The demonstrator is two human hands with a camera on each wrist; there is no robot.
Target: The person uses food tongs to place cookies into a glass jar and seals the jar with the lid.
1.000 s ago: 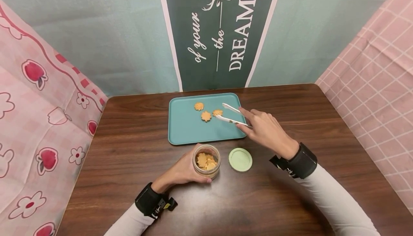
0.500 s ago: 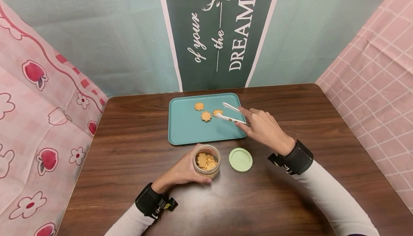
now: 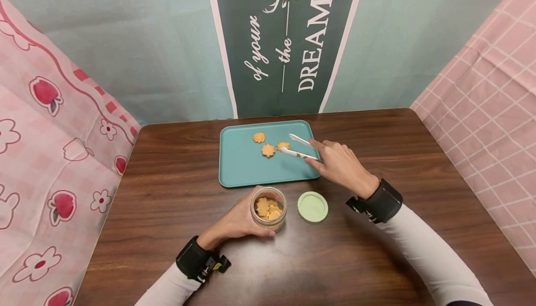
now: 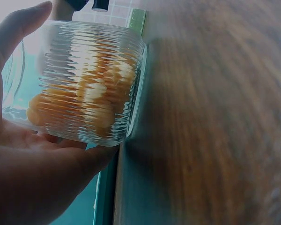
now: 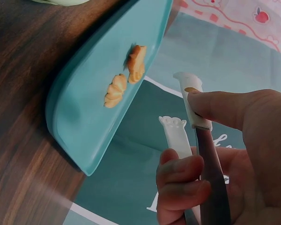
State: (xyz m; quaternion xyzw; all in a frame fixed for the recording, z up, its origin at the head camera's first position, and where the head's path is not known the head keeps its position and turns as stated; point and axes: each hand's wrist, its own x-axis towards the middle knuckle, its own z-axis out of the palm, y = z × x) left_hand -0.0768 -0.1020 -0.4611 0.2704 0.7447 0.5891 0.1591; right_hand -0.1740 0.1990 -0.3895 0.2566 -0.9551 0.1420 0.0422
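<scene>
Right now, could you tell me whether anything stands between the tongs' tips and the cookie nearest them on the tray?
Nothing visible does. The right hand holds the tongs with their tips spread beside the nearest cookie on the teal tray; the other two cookies lie farther left.

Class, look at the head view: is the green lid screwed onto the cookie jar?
No. The green lid lies flat on the table beside the open cookie jar, which the left hand holds.

- The right hand (image 5: 225,154) pinches a pair of white tongs (image 5: 189,119), thumb on one arm, curled fingers (image 5: 182,180) on the other.
- The tong tips stand apart, holding nothing.
- Left of them lies a teal tray (image 5: 91,126) on the dark wooden table (image 5: 23,70).
- Two orange cookies (image 5: 126,75) sit touching on the tray.
</scene>
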